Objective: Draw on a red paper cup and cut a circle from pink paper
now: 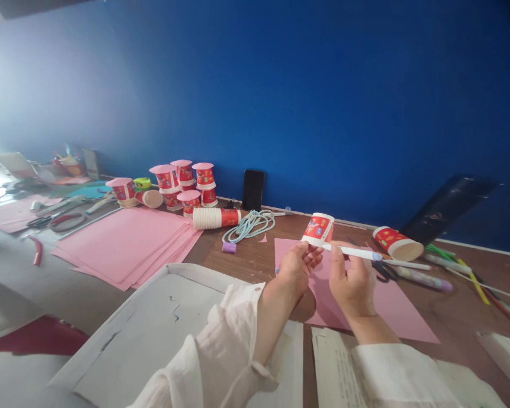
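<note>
A red-and-white paper cup (318, 228) is in my left hand (295, 266), its fingers closed around the lower part. My right hand (352, 280) grips a slim white pen (352, 251) with a pale purple end. The pen lies nearly level, its tip at the cup's lower edge; whether it touches cannot be made out. Beneath both hands, a pink sheet of paper (391, 306) lies on the brown table. Right of my hands another red paper cup (393, 241) rests on its side, near partly hidden dark-handled scissors (385, 271).
Pink sheets (127, 243) are piled at left, behind a white box lid (165, 277). Cups with pink paper tops (167, 177) stand by the blue wall. Nested cups (215, 218), a coiled pale cable (250, 225), a purple cap (228, 247) and a phone (254, 190) are nearby.
</note>
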A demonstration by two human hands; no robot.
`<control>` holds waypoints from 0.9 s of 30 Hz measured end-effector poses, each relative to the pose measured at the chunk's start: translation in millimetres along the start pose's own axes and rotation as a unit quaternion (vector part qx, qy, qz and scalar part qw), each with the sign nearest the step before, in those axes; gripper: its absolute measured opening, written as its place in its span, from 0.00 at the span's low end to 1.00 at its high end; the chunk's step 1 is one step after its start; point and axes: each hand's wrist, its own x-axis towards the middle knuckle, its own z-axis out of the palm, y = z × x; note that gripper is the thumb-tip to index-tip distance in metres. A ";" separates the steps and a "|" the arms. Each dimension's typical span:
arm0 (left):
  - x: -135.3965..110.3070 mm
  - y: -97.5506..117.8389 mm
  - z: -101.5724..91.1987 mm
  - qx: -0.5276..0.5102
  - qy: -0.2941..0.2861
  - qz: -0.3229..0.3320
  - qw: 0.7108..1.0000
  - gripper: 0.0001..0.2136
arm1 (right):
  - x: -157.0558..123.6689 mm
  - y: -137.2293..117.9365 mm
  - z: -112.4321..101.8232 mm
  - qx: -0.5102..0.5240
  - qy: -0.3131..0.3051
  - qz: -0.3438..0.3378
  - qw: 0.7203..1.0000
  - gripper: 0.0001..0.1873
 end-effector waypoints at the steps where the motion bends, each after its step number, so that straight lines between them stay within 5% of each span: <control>1: 1.0 -0.1 -0.5 -0.007 0.003 -0.003 1.000 0.07 | -0.1 -0.9 -0.5 0.006 -0.004 0.018 1.000 0.13; 4: 3.6 -0.1 -1.8 -0.034 0.010 -0.014 0.999 0.06 | 0.2 -1.0 -0.9 0.056 0.017 0.142 0.988 0.14; 6: 4.3 0.1 -2.4 -0.050 0.007 -0.020 0.999 0.05 | 1.0 2.5 1.3 0.122 0.044 0.270 0.954 0.14; 8: 4.0 0.5 -2.6 -0.060 -0.001 -0.025 0.998 0.05 | 2.1 7.5 5.5 0.208 0.058 0.406 0.888 0.13; 12: 0.5 1.8 -1.6 -0.062 -0.031 -0.044 0.997 0.06 | 5.2 13.0 13.8 0.365 0.030 0.608 0.705 0.11; 14: -1.7 2.6 -0.5 -0.058 -0.039 -0.053 0.996 0.06 | 7.5 12.2 14.7 0.409 0.014 0.631 0.659 0.09; 18: -4.2 2.8 0.8 -0.034 -0.031 -0.069 0.997 0.06 | 11.2 10.6 11.8 0.480 0.011 0.626 0.614 0.06; 27: -1.3 -4.5 -3.6 0.013 -0.054 -0.070 0.996 0.08 | 7.3 26.7 15.4 0.534 0.015 0.622 0.573 0.10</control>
